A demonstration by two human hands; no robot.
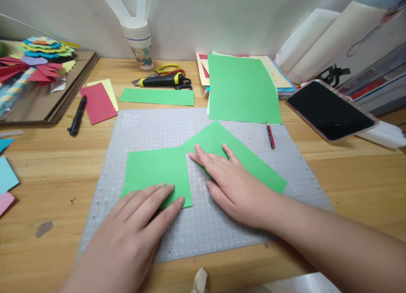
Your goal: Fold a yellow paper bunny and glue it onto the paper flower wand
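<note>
Two pieces of green paper lie on a grey gridded cutting mat [177, 238]. My left hand [136, 225] rests with its fingers stretched over the lower part of the squarish green paper [157, 168] at the left. Over the tilted green paper [250, 157] at the right lies my right hand [228, 183], fingers spread, covering its left and lower parts. The two papers come together near the middle of the mat. Neither hand grips anything; both press lightly or lie flat, which I cannot tell.
Behind the mat are a green strip [157, 97], a utility knife [161, 80], scissors [169, 69] and paper cups [141, 47]. A large green sheet [242, 88] overlaps the mat's back edge near a pencil [270, 135]. A phone [331, 111] juts in at right; a black pen [77, 116] lies left.
</note>
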